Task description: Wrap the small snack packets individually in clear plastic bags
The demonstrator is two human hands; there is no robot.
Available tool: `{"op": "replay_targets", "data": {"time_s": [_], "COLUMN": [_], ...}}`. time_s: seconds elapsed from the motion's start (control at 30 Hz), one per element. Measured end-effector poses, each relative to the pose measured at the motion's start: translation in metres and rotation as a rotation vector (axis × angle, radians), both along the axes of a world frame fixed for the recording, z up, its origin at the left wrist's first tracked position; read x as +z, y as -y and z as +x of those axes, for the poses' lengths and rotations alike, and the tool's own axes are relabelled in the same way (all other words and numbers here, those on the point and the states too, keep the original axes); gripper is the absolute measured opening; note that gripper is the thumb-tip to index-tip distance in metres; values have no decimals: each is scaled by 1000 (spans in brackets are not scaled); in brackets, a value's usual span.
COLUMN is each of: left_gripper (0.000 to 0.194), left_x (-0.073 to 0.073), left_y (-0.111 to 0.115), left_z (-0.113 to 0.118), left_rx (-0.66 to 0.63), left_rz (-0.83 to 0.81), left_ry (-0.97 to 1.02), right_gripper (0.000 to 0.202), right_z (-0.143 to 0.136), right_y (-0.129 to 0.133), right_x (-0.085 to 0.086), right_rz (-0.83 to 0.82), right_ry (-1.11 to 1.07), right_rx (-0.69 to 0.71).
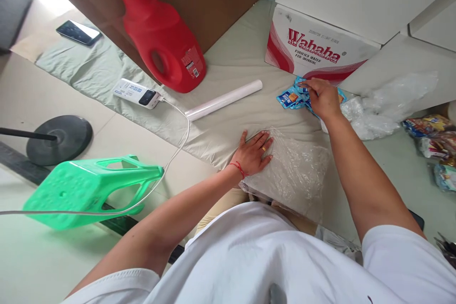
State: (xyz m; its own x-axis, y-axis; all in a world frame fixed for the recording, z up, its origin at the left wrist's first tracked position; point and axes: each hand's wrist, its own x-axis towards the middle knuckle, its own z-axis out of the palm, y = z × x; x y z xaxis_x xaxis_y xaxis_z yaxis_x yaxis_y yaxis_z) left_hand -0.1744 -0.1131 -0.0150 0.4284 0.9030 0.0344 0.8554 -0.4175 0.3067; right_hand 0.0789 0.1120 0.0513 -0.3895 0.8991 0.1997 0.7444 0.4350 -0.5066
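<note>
My left hand (252,153) lies flat with its fingers spread on a clear plastic bag (299,166), which rests in front of my body. A ring and a red string bracelet show on that hand and wrist. Farther up and to the right, my right hand (322,97) reaches over a pile of small blue packets (290,98). Its fingers are pinched together at the top of the pile, on one of the blue packets. The pile lies on the pale cloth just in front of a white and red Wahaha carton (313,50).
A white roll (224,100), a red jug (164,38) and a power bank (136,93) with a cable lie left of the packets. Crumpled clear plastic (384,107) is at right. A green stool (89,190) lies tipped on the floor beside a round black base (60,140).
</note>
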Motion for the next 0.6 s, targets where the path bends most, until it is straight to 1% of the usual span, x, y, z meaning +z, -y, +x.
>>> {"op": "replay_targets", "data": {"time_s": [0.07, 0.13, 0.2, 0.27, 0.33, 0.4, 0.5, 0.6], "left_gripper": [62, 62, 61, 61, 61, 60, 61, 61], "left_x": [0, 0, 1, 1, 1, 1, 1, 1], "left_y": [0, 0, 0, 0, 0, 0, 0, 0], "left_z": [0, 0, 0, -1, -1, -1, -1, -1], "left_rx": [-2, 0, 4, 2, -2, 0, 1, 0], "left_rz": [-2, -4, -5, -8, -9, -11, -15, -8], "left_ry": [0, 1, 3, 6, 9, 10, 9, 7], "right_gripper": [43, 46, 54, 65, 71, 70, 71, 78], "right_z": [-16, -23, -19, -10, -1, 2, -2, -11], "right_y": [-8, -12, -15, -18, -23, -29, -38, -46], "right_x": [-8, -21, -34, -43, -47, -48, -48, -47], "right_rz": [49, -5, -84, -108, -102, -98, -120, -127], "right_ry": [49, 128, 194, 219, 231, 241, 282, 372], "right_rx": [97, 198, 277, 328, 353, 346, 326, 314]}}
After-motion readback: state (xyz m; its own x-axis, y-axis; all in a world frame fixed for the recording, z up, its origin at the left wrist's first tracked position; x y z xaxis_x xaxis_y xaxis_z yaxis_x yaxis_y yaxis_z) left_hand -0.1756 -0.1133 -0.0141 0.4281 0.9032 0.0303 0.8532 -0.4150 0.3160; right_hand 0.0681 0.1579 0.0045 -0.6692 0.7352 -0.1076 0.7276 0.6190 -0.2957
